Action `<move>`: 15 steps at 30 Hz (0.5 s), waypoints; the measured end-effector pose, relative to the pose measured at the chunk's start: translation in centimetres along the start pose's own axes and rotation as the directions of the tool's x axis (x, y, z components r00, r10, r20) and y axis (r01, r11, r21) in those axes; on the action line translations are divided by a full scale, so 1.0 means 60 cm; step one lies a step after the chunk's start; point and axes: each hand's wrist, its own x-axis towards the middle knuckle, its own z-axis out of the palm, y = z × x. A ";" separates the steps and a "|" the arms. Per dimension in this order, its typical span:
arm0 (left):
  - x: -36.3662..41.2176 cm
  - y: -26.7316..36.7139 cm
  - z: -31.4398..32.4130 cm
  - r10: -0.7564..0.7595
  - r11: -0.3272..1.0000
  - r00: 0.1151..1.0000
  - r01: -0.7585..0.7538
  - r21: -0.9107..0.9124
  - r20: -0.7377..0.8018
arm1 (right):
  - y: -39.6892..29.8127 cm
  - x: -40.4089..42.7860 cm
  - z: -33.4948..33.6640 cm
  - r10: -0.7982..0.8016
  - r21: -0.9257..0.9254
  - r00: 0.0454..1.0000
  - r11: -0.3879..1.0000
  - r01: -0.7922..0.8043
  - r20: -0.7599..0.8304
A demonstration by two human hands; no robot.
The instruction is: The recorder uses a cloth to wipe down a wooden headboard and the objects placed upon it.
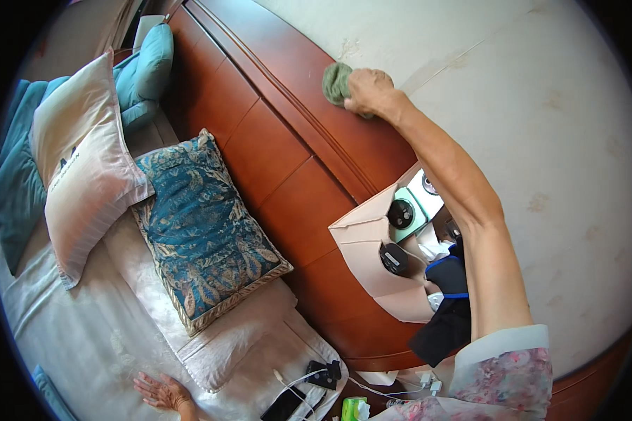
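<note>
My right hand (371, 92) grips a crumpled green cloth (337, 84) against the top of the reddish-brown wooden headboard (300, 68), close to the wall. My left hand (162, 392) rests with its fingers spread on the pale bedsheet (121, 337) at the bottom left, holding nothing. Beyond it on the bed lie a blue patterned pillow (205, 221) and, partly over its corner, a pale pink cushion (84, 158) bearing print.
Below my right forearm, a pink storage box (368, 263) on the headboard holds boxes, black items and tissue. A black phone (283, 404), white cables and a green tissue pack (354, 408) lie at the bottom. A teal cushion (155, 63) leans at the upper left.
</note>
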 end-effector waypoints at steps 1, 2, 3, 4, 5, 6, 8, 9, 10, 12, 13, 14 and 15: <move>0.010 0.025 -0.021 -0.001 1.000 1.000 0.001 -0.014 0.004 | 0.007 -0.011 -0.003 0.007 -0.013 1.000 1.000 -0.007 -0.001; 0.031 0.068 -0.065 -0.100 0.993 0.925 0.068 0.099 0.366 | 0.021 -0.024 -0.006 0.004 -0.097 1.000 0.995 -0.001 0.027; 0.044 0.086 -0.093 -0.223 0.968 0.721 0.085 0.236 0.656 | 0.031 -0.035 -0.015 -0.002 -0.169 0.999 0.985 0.011 0.049; 0.036 0.053 -0.073 -0.237 0.964 0.724 0.093 0.250 0.648 | 0.024 -0.040 -0.038 -0.013 -0.157 0.999 0.987 0.019 0.042; 0.021 0.016 -0.035 -0.125 0.990 0.920 0.093 0.103 0.373 | 0.023 -0.040 -0.069 -0.106 -0.029 0.994 0.994 0.107 0.022; 0.005 -0.008 -0.013 -0.025 0.999 0.999 0.027 -0.041 0.047 | 0.025 -0.046 -0.099 -0.192 0.089 0.981 0.978 0.191 0.005; -0.001 -0.008 -0.008 -0.012 0.999 0.999 0.014 -0.051 0.042 | 0.047 -0.052 -0.128 -0.185 0.462 0.968 0.882 0.088 0.168; 0.002 -0.005 -0.008 -0.008 0.998 1.000 0.009 -0.057 0.026 | 0.050 -0.050 -0.130 -0.238 0.791 0.959 0.611 0.025 0.154; 0.001 -0.004 -0.006 -0.012 0.998 1.000 0.013 -0.055 0.027 | 0.054 -0.049 -0.131 -0.283 0.973 0.952 0.226 -0.055 0.119; -0.002 0.001 -0.001 0.006 0.999 1.000 -0.006 -0.044 0.008 | 0.058 -0.047 -0.113 -0.326 0.987 0.933 0.101 -0.127 0.154; -0.002 0.010 -0.007 0.004 0.999 1.000 -0.004 -0.046 0.013 | 0.053 -0.042 -0.090 -0.325 0.993 0.942 -0.045 -0.108 0.088; 0.000 0.020 -0.011 0.011 0.997 1.000 -0.013 -0.074 -0.019 | 0.054 -0.033 -0.070 -0.314 0.977 0.949 -0.191 -0.089 0.025; 0.004 0.024 -0.017 0.035 0.994 0.998 -0.039 -0.097 -0.045 | 0.048 -0.031 -0.053 -0.249 0.995 0.967 -0.080 -0.066 0.044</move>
